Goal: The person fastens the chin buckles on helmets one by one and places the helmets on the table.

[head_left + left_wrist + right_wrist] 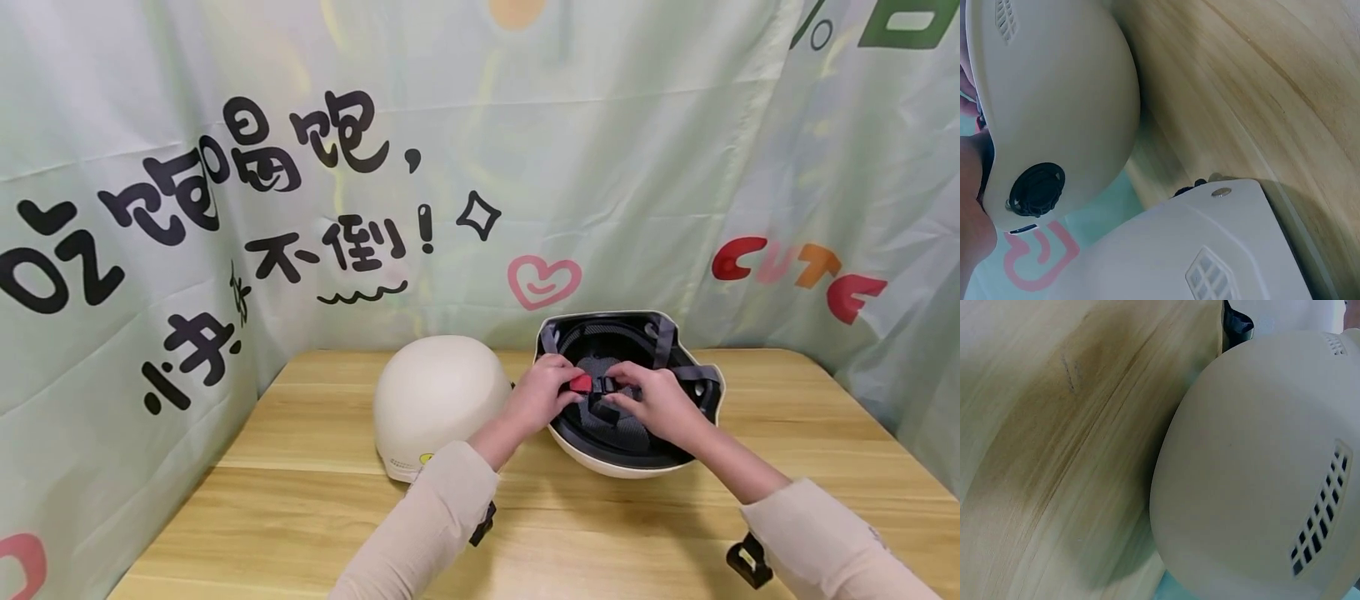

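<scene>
An upturned cream helmet point(627, 468) lies on the table with its black padded lining facing up. Over its opening, my left hand point(537, 395) pinches the red part point(581, 383) of the chin strap buckle between thumb and fingers. From the other side, my right hand point(663, 405) pinches the black part point(606, 385) of that buckle, and the two parts sit end to end. In the left wrist view the helmet's shell point(1072, 100) shows a round black fitting point(1036, 189) on its side. The right wrist view holds mostly the shell point(1241, 469), which hides the fingers.
A second cream helmet point(442, 392) stands dome up, just left of the upturned one. Both rest on a wood-grain table point(315, 500). A printed fabric curtain point(630, 167) hangs along the table's back edge. Grey straps point(664, 340) cross the upturned helmet's rim.
</scene>
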`<state>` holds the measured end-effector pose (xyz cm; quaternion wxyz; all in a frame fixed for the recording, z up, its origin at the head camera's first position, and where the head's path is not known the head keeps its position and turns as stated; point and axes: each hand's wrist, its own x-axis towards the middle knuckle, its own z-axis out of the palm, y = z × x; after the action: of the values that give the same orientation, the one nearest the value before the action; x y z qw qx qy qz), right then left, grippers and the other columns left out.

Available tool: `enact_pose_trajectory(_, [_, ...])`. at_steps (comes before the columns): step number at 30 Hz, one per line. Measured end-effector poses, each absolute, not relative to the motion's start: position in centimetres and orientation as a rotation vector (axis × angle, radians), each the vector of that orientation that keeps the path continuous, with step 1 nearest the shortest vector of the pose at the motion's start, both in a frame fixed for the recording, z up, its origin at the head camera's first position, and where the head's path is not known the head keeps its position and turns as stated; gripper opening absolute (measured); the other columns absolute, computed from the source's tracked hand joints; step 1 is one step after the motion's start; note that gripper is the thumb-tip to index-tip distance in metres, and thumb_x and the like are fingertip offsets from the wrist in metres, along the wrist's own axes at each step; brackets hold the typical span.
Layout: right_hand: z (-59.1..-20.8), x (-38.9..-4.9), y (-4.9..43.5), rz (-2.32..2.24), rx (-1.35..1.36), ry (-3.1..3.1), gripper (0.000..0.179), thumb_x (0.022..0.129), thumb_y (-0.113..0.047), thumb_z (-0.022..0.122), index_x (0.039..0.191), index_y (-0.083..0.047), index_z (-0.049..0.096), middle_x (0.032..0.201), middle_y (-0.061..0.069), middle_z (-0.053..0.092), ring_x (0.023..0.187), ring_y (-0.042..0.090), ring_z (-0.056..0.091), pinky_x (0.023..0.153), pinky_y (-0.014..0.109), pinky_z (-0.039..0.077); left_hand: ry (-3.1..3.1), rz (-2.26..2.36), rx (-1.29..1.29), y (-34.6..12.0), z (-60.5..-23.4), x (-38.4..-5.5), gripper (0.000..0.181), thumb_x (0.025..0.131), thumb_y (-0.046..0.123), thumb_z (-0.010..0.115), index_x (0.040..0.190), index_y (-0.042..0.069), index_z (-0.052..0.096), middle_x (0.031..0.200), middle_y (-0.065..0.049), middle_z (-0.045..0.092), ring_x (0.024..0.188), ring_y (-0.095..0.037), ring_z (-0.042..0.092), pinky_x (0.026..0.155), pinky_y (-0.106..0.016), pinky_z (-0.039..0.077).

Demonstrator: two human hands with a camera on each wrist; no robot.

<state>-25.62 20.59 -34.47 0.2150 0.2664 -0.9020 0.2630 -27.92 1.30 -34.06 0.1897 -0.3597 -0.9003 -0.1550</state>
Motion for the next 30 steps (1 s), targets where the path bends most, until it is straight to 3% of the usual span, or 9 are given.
enact_pose_trajectory(7, [-34.5,-25.7,20.6,0.641,0.713,-2.45,0.025,0.071,-0.005,0.077,0.093,-0.001,0.067,0.089,0.013,0.067,0.083,0.027,0.062,0.068,0.042,0.051,-2.532,-0.401,-1.051,1.3,-34.0,-28.2,0.022,0.086,0.017,0.067,0.106,0.009,0.069,0.102,-0.003,0.064,0.1,-0.015,0.057,0.09,-0.02,0.047])
enact_pose_trajectory(15, [-34.8,-25.7,20.2,0.59,0.695,-2.325,0.026,0.06,-0.004,0.083,0.083,-0.001,0.071,0.078,0.008,0.068,0.081,0.023,0.053,0.072,0.042,0.046,-2.53,-0.358,-1.114,1.2,-33.8,-28.6,0.022,0.085,0.017,0.068,0.105,0.008,0.069,0.101,-0.004,0.065,0.102,-0.017,0.056,0.091,-0.022,0.046])
enact_pose_trajectory(22, [-35.0,-25.4,19.5,0.567,0.661,-2.311,0.027,0.059,-0.006,0.084,0.083,-0.003,0.072,0.073,0.006,0.068,0.078,0.021,0.05,0.071,0.042,0.039,-2.44,-0.322,-1.198,0.7,-33.7,-28.9,0.019,0.081,0.014,0.071,0.097,0.005,0.07,0.094,-0.006,0.066,0.097,-0.019,0.057,0.09,-0.023,0.046])
enact_pose_trajectory(30, [-35.4,-25.4,19.5,0.542,0.669,-2.243,0.029,0.055,-0.004,0.086,0.081,-0.003,0.073,0.072,0.005,0.068,0.076,0.018,0.049,0.071,0.041,0.042,-2.42,-0.331,-1.216,0.7,-33.7,-28.6,0.018,0.082,0.013,0.07,0.098,0.005,0.07,0.095,-0.005,0.067,0.097,-0.018,0.058,0.089,-0.022,0.046])
